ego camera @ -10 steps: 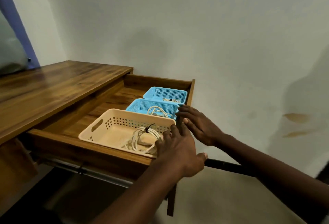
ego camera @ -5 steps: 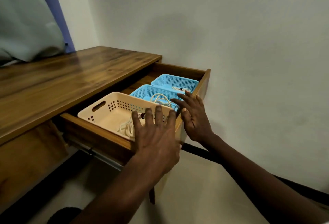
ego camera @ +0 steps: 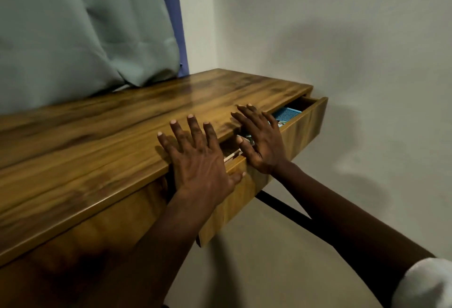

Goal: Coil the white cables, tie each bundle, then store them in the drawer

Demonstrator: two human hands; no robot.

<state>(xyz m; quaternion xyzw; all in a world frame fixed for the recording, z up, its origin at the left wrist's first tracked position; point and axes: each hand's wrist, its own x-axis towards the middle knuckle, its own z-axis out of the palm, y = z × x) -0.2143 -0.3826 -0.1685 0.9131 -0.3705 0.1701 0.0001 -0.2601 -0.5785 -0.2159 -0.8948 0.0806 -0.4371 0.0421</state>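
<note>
While my left hand point(ego camera: 200, 160) lies flat with fingers spread, gripping nothing, over the glossy, streaky-grained wooden desk top point(ego camera: 110, 136), its thumb rests on the smooth wooden drawer front point(ego camera: 293, 141). My right hand point(ego camera: 261, 141) is splayed flat on that front's top edge, empty too. Through the narrow gap show a blue mesh plastic basket point(ego camera: 286, 114) and a beige basket rim point(ego camera: 231, 157); the white cables are hidden.

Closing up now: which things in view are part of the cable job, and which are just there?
Part of the job:
- drawer, nearly shut
- blue basket showing in the gap
- beige basket, only its edge visible
- left hand and right hand, open, at the drawer front

Just there:
- desk top
- curtain
- wall
</note>
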